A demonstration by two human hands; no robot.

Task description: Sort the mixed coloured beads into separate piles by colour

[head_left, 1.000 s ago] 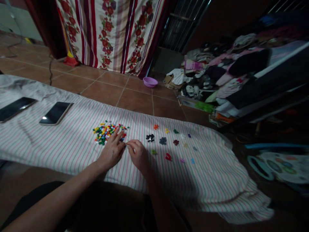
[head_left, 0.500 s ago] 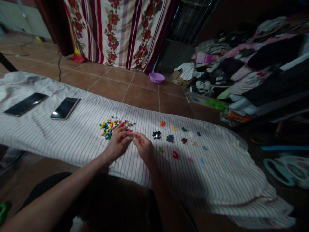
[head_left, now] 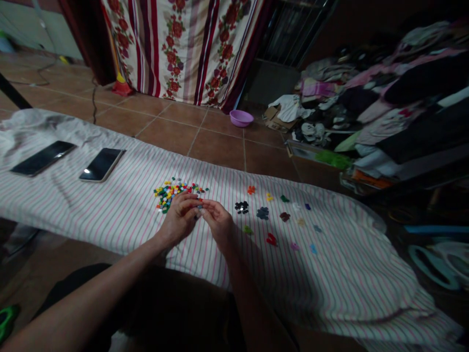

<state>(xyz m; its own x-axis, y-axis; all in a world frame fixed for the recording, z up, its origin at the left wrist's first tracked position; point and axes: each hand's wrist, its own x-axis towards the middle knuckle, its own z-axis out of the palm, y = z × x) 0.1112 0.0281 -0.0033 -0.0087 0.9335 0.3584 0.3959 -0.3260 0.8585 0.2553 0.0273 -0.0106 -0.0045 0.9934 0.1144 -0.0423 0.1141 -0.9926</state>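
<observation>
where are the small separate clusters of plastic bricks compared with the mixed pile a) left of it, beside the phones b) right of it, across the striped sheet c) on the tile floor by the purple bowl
B: the separate clusters are spread over the striped sheet to the right of the mixed pile, past the right hand.
</observation>
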